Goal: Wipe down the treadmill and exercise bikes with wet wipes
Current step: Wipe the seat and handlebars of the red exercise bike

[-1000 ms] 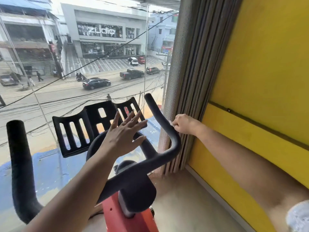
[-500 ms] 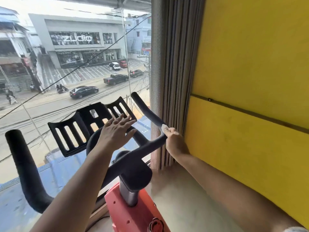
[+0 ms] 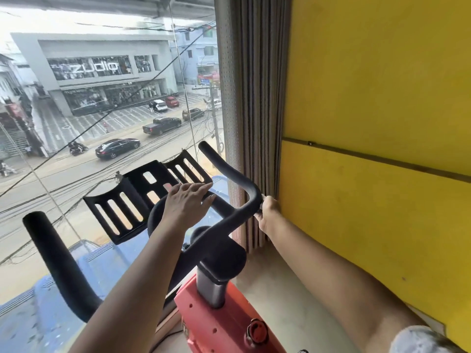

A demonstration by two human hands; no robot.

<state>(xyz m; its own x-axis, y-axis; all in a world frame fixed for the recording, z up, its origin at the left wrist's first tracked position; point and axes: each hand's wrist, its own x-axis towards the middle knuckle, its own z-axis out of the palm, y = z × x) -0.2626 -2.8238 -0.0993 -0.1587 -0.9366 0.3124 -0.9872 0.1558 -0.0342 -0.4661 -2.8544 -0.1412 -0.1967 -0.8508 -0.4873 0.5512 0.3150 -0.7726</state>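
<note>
By a street-facing window point(image 3: 102, 123), the left hand point(image 3: 187, 200) lies flat on the bike's handlebar point(image 3: 229, 171); at three o'clock the right hand point(image 3: 267, 212) clasps its bend. Most wiping seemingly remains.

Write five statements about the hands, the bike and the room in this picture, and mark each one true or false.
1. The left hand rests with straight fingers on the middle loop of the handlebars. True.
2. The right hand grips the seat. False: it grips the bend of the right bar, close beside the curtain; no seat is in view.
3. The wall on the right is blue. False: it is yellow.
4. The slotted black tray stands beyond the left hand, toward the window. True.
5. The bike frame below the handlebar post is green. False: it is red-orange.
</note>
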